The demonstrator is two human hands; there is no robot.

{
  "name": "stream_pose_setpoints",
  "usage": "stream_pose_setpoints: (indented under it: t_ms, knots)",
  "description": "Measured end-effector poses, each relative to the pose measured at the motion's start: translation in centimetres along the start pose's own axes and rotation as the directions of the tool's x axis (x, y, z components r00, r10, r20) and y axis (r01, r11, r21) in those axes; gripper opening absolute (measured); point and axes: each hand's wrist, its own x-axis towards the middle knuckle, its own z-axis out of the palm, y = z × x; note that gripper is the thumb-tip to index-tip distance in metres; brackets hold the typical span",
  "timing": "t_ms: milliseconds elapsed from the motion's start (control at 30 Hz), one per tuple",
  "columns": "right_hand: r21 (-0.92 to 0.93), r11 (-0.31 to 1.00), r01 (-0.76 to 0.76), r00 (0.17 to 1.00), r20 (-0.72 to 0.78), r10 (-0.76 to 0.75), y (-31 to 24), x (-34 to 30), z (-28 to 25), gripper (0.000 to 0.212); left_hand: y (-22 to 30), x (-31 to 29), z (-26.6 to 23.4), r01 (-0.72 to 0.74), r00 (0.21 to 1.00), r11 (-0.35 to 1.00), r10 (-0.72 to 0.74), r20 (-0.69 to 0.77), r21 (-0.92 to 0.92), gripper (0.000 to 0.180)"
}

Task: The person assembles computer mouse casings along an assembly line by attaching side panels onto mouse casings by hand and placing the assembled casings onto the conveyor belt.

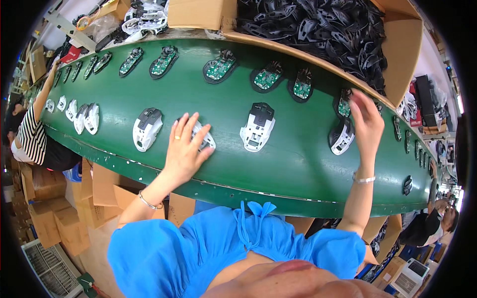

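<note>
"While you face the big carton [406, 59] of black parts [318, 30], where do you see the left hand [185, 149]?"

"On the near side of the carton, off its left end, over a white-and-black mouse shell [207, 141]. The fingers are parted and slightly bent; whether they grip the shell or only rest on it, I cannot tell."

"And the right hand [368, 118]?"

"Just in front of the carton's right end, at a black base with a green circuit board [344, 106]. Thumb and fingers curl toward each other there, but I cannot tell if they pinch it."

"What lies around them on the green table [278, 169]?"

"A black-topped shell [343, 141] sits right beside that base, on the side away from the carton. Another shell, the lone one [257, 130], lies in front of the carton's left half. Two similar bases [268, 78] line the carton's near edge."
</note>
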Motion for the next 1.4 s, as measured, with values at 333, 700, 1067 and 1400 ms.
stream_pose_setpoints:
  t_ms: [333, 700, 1067, 1400]
  knots:
    - [-0.521, 0.547, 0.656, 0.752, 0.391, -0.53, 0.3, 21.0, 13.6, 0.026, -9.4, 5.7, -0.7, 0.05, 0.997, 0.999, -0.049, -0.067, 0.017, 0.043]
    - [-0.556, 0.398, 0.729, 0.646, 0.367, -0.669, 0.6, 21.1, 16.5, 0.029, 4.3, 7.7, -0.6, -0.158, 0.945, 0.986, 0.138, -0.297, -0.043, 0.058]
    - [0.469, 0.878, -0.098, 0.995, 0.029, 0.095, -0.6, 13.1, 9.0, 0.028, 7.0, 8.7, 3.6, -0.227, 0.974, 0.971, 0.224, 0.044, 0.073, 0.064]
    - [0.686, 0.619, -0.383, 0.922, 0.243, 0.301, -2.4, 0.0, 5.0, 0.043, 0.4, 7.2, -1.8, -0.274, 0.961, 0.949, 0.275, -0.011, -0.159, 0.052]
